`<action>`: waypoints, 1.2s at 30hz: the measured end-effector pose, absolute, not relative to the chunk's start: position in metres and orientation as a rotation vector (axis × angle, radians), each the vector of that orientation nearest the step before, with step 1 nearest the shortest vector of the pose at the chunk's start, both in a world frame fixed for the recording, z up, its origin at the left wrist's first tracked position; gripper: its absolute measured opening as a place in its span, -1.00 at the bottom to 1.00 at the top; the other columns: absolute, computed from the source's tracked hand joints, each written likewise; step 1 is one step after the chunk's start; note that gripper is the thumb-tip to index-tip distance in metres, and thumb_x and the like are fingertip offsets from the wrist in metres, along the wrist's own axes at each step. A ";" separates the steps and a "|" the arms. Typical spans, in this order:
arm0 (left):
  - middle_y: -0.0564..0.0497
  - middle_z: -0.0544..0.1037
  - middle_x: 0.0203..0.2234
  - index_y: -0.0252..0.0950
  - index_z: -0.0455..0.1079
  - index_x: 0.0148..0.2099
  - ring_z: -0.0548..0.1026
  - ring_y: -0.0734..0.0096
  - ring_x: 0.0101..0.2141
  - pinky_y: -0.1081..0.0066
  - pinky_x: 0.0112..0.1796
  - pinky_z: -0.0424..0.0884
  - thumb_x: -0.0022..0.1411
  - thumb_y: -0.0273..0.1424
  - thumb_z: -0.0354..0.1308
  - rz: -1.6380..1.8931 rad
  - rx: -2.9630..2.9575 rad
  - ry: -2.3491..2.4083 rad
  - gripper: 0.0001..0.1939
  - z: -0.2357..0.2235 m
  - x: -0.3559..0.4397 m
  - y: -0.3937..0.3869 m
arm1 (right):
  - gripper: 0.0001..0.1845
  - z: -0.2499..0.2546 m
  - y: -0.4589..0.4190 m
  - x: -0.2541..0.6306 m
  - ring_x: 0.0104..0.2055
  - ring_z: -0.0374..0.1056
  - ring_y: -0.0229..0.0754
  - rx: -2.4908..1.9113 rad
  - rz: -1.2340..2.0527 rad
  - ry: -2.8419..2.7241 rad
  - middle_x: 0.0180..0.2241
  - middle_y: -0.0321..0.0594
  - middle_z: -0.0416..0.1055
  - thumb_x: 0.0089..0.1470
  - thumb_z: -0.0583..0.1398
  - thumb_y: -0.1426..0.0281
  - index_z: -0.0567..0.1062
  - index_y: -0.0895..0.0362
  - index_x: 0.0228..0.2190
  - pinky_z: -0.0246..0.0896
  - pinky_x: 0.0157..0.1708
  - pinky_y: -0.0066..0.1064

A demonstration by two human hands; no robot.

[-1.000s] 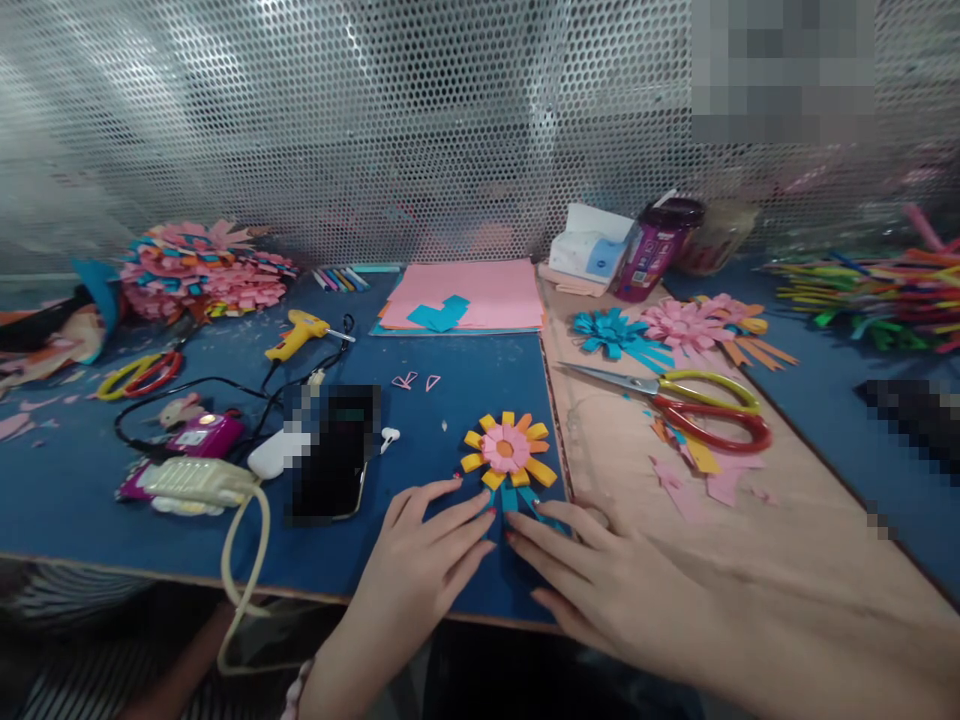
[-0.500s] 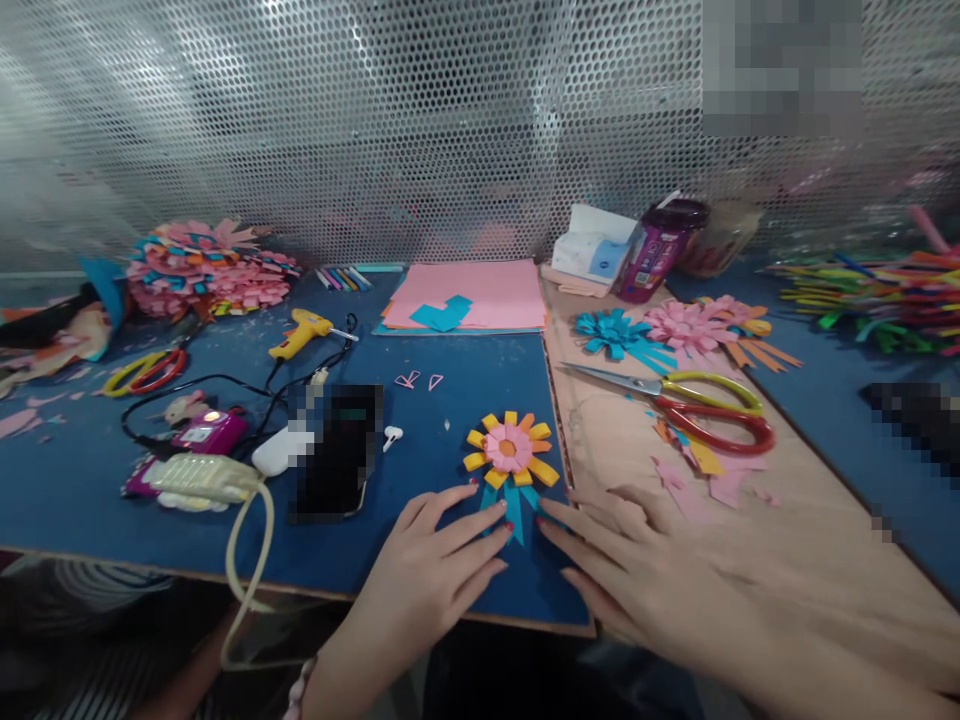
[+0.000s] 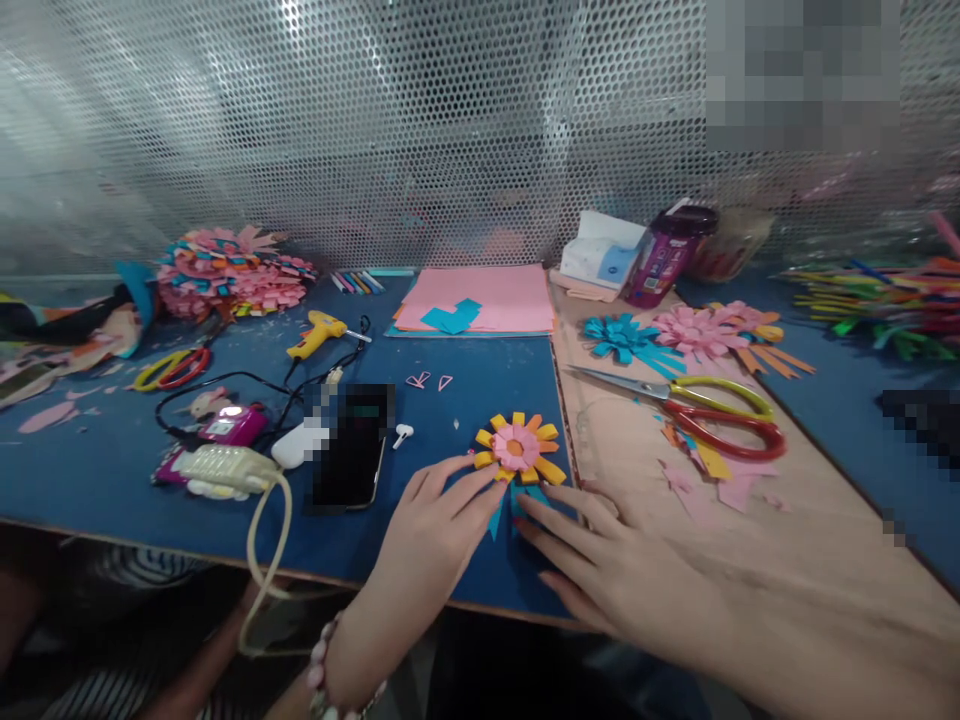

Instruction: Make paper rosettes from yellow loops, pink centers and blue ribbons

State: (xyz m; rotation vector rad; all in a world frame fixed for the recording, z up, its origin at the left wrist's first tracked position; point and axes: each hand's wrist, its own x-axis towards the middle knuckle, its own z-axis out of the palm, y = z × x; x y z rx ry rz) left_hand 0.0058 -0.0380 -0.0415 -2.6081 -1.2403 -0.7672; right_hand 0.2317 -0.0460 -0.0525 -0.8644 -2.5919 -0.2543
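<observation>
Perforated metal panel (image 3: 375, 130) across the back. Clock = whole view, 12 at top. Blue counter (image 3: 495, 375) under everything. Tan sheet (image 3: 817, 560) covers it from 3 to 4 o'clock.

Right hand (image 3: 615, 560), between 4 and 5: palm down, grip spread, fingertips over the blue strips (image 3: 529, 495), thumb apart. Left hand (image 3: 435, 530), between 6 and 7: palm down, fingertips at the lower-left petals of the paper flower; can't tell whether the grip pinches anything, thumb contact is hidden.

Large scissors (image 3: 776, 440), 3 o'clock on the tan sheet, red and yellow handles, blades pointing to 9. Pile of pink and blue paper flowers (image 3: 232, 275) near 10, against the panel. Stack of coloured paper (image 3: 502, 295) at 12, pink on top.

Paper flower (image 3: 516, 448), the piece being handled: 5 o'clock, face up on the counter, just beside the tan sheet's edge. Yellow outer petals, pink inner ring, orange centre; blue strips stick out toward 6.

Phone (image 3: 352, 455) at 8, screen up. Purple cup (image 3: 667, 260) at 2. Yellow glue gun (image 3: 319, 335) at 9, nozzle toward 3. White earbud (image 3: 403, 434) at 8, just beside the phone.
</observation>
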 end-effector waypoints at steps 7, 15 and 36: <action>0.04 0.51 -0.16 -0.18 0.41 -0.03 0.38 0.26 -0.15 0.29 -0.23 0.28 0.24 -0.43 0.14 -0.574 -2.581 -1.309 -0.76 -0.044 0.017 -0.027 | -0.66 -0.058 -0.044 0.230 0.03 0.22 -0.07 -0.862 -0.240 -2.573 0.02 -0.29 0.41 0.18 0.09 0.22 0.47 0.07 -0.08 0.02 0.02 -0.18; 0.07 0.50 -0.21 -0.18 0.42 -0.10 0.35 0.30 -0.20 0.31 -0.26 0.23 0.23 -0.44 0.16 -0.567 -2.571 -1.350 -0.82 -0.043 0.020 -0.027 | -0.66 -0.059 -0.043 0.231 0.03 0.22 -0.06 -0.866 -0.204 -2.571 0.03 -0.31 0.40 0.18 0.08 0.22 0.46 0.07 -0.06 0.03 0.04 -0.16; 0.04 0.52 -0.24 -0.21 0.44 -0.12 0.35 0.28 -0.20 0.30 -0.25 0.21 0.21 -0.47 0.17 -0.616 -2.539 -1.314 -0.82 -0.044 0.021 -0.024 | -0.64 -0.061 -0.044 0.232 0.08 0.18 -0.04 -0.876 -0.188 -2.593 0.05 -0.29 0.38 0.19 0.08 0.22 0.44 0.08 -0.04 0.03 0.07 -0.15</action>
